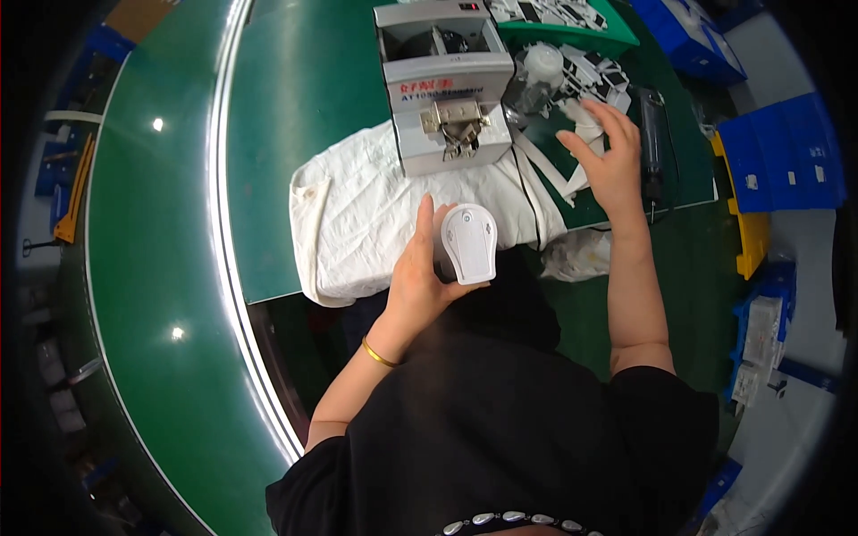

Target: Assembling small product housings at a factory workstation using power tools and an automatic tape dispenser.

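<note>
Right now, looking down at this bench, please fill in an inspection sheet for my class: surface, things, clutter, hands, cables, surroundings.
Surface: green table, partly under white cloth.
Things: white rounded part; grey machine with metal fixture.
Clutter: loose white pieces heaped; dark driver at right.
Hands: left hand grips the white rounded part; right hand open near white strips, contact unclear.
Cables: thin dark cord over the cloth.
Surroundings: blue bins at right; bright strip at left.

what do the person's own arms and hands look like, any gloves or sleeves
Both left hand and right hand are bare, without gloves. A narrow gold-coloured bangle circles the left wrist; none shows on the right. Plain black short sleeves leave both forearms uncovered.
</note>
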Action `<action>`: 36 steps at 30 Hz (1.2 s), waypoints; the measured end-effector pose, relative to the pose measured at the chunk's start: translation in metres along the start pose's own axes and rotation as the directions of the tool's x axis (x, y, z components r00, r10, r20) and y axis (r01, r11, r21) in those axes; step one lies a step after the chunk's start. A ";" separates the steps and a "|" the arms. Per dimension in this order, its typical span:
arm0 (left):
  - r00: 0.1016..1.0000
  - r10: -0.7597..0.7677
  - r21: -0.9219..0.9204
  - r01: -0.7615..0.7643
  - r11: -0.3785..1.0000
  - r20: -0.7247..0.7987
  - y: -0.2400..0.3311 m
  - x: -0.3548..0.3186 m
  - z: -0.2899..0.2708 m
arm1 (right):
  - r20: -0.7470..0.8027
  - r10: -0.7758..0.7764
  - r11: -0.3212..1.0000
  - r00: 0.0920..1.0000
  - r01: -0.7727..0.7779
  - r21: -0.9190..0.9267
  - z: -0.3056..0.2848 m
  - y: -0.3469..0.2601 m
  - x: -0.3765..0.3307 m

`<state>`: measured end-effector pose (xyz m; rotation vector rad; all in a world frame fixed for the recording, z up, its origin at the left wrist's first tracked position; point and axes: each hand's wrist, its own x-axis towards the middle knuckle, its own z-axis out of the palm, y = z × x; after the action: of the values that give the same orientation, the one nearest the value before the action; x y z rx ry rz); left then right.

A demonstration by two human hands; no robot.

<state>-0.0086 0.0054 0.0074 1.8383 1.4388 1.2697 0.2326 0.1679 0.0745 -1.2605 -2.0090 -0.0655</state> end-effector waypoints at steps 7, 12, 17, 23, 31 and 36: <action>0.944 -0.328 -0.716 0.202 0.668 -0.040 0.014 0.018 -0.020 | 0.638 0.012 0.311 0.770 -0.609 0.729 0.013 -0.067 -0.074; 0.909 -0.407 -0.645 0.258 0.719 -0.091 0.025 0.019 -0.040 | 0.653 -0.095 0.263 0.751 -0.614 0.744 0.026 -0.112 -0.077; 0.987 0.014 0.170 0.014 0.985 -0.161 0.021 0.005 -0.079 | 0.638 -0.222 0.342 0.737 -0.554 0.759 0.036 -0.124 -0.050; 0.975 -0.052 0.382 0.133 0.914 -0.215 0.007 -0.003 -0.112 | 0.615 -0.369 0.327 0.697 -0.522 0.788 0.063 -0.147 -0.036; 0.392 -0.201 0.010 0.473 0.881 -0.898 -0.169 0.045 -0.262 | 0.664 -0.303 0.383 0.684 -0.550 0.742 0.095 -0.136 -0.039; 0.381 -0.216 0.201 0.796 0.571 -0.899 -0.193 0.084 -0.270 | 0.673 -0.286 0.445 0.682 -0.527 0.724 0.102 -0.130 -0.044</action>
<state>-0.3367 0.1027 0.0051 0.7141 2.9968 1.3773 0.0826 0.1104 0.0171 -0.6835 -1.9569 1.6785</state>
